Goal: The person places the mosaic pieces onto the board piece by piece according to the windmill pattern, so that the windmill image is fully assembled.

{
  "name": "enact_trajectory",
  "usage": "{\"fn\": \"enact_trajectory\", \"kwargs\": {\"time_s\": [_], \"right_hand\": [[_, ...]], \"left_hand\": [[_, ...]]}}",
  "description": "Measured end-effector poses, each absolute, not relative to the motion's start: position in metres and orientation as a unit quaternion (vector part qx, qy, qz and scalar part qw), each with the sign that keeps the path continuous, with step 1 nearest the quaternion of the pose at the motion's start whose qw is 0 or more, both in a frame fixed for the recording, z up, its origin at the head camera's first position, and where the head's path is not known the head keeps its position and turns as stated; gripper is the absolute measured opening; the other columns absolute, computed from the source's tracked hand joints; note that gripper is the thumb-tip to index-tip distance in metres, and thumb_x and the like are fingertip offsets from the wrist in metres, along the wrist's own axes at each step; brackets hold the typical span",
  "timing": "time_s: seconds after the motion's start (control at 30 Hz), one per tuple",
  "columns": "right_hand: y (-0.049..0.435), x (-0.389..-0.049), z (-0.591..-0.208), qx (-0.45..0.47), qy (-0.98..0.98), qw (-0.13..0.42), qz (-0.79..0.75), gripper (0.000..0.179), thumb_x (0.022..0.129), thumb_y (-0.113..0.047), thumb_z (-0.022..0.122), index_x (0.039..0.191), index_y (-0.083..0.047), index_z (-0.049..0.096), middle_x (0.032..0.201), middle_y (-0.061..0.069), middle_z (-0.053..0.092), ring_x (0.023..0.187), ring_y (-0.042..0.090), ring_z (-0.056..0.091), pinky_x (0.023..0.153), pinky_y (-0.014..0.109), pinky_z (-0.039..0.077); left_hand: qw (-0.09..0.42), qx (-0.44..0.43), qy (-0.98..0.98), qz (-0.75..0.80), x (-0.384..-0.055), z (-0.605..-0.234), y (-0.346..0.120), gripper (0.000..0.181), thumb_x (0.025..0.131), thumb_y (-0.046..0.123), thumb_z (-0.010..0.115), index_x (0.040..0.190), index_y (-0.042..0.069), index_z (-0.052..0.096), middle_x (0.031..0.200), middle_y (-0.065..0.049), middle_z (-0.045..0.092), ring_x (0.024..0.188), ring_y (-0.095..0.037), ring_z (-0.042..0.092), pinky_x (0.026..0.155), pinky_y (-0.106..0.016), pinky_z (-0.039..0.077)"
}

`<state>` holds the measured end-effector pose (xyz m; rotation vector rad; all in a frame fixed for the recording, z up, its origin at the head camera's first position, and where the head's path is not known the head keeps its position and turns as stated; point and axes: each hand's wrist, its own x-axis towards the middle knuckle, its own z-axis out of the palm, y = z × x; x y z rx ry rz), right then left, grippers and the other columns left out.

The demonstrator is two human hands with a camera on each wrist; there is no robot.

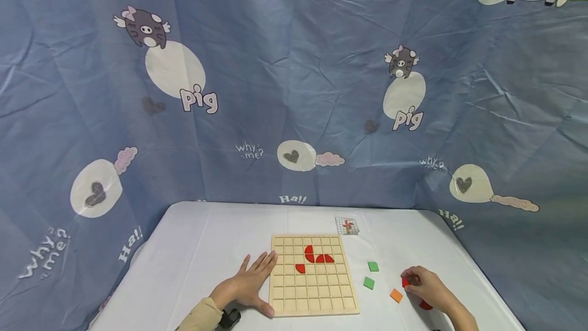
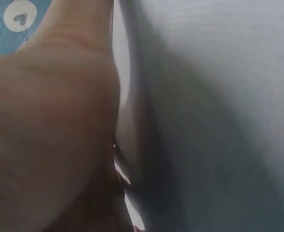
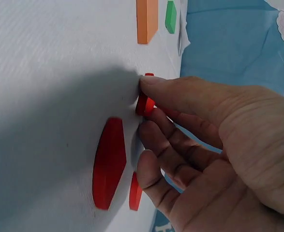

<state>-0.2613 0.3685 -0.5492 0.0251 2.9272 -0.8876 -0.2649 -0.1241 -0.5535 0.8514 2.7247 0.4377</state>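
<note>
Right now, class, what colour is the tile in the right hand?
The tile is red, clearest in the right wrist view.

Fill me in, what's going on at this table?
A person's right grip pinches a red piece to the right of the wooden board. The left grip rests at the board's left edge. Five red pieces sit on the board; two green squares and an orange square lie between it and the right grip.

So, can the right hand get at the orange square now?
Probably yes: the orange square sits close by the right hand, and the head view shows nothing lying between them. The hand pinches a red piece, though, so that may need putting down first.
</note>
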Motion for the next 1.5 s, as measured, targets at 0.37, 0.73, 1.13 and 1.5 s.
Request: {"fn": "enact_trajectory", "kwargs": {"time_s": [0.37, 0.73, 1.13, 1.5], "right_hand": [[0.357, -0.271, -0.551, 0.019, 0.959, 0.027, -0.282, 0.022, 0.077, -0.012, 0.079, 0.088, -0.004, 0.061, 0.076, 0.0, 0.061, 0.069, 0.012, 0.053, 0.059, 0.026, 0.044], [0.345, -0.275, -0.546, 0.07, 0.963, 0.043, -0.257, 0.032, 0.08, -0.025, 0.078, 0.083, -0.005, 0.053, 0.077, 0.004, 0.056, 0.069, 0.016, 0.048, 0.059, 0.028, 0.04], [0.35, -0.273, -0.545, 0.066, 0.958, 0.052, -0.273, 0.044, 0.08, -0.04, 0.077, 0.094, -0.003, 0.057, 0.084, 0.004, 0.059, 0.076, 0.017, 0.052, 0.063, 0.03, 0.045], [0.361, -0.27, -0.556, 0.036, 0.955, 0.011, -0.294, 0.036, 0.071, -0.016, 0.084, 0.099, -0.003, 0.066, 0.091, 0.003, 0.062, 0.082, 0.015, 0.057, 0.07, 0.032, 0.05]], "left_hand": [[0.129, 0.29, 0.936, 0.152, -0.264, -0.551, -0.125, 0.134, 0.059, 0.069, 0.076, 0.155, 0.004, 0.008, 0.163, -0.015, 0.006, 0.15, -0.036, 0.008, 0.116, -0.066, 0.001], [0.137, 0.295, 0.933, 0.157, -0.264, -0.552, -0.125, 0.133, 0.062, 0.069, 0.075, 0.155, 0.004, 0.006, 0.163, -0.015, 0.003, 0.15, -0.036, 0.006, 0.115, -0.066, 0.0], [0.131, 0.293, 0.935, 0.148, -0.265, -0.552, -0.125, 0.134, 0.061, 0.07, 0.074, 0.155, 0.004, 0.006, 0.163, -0.015, 0.004, 0.15, -0.036, 0.007, 0.115, -0.066, 0.001], [0.132, 0.29, 0.936, 0.151, -0.263, -0.551, -0.124, 0.134, 0.06, 0.07, 0.074, 0.155, 0.004, 0.006, 0.163, -0.014, 0.005, 0.15, -0.035, 0.007, 0.116, -0.065, 0.001]]}}
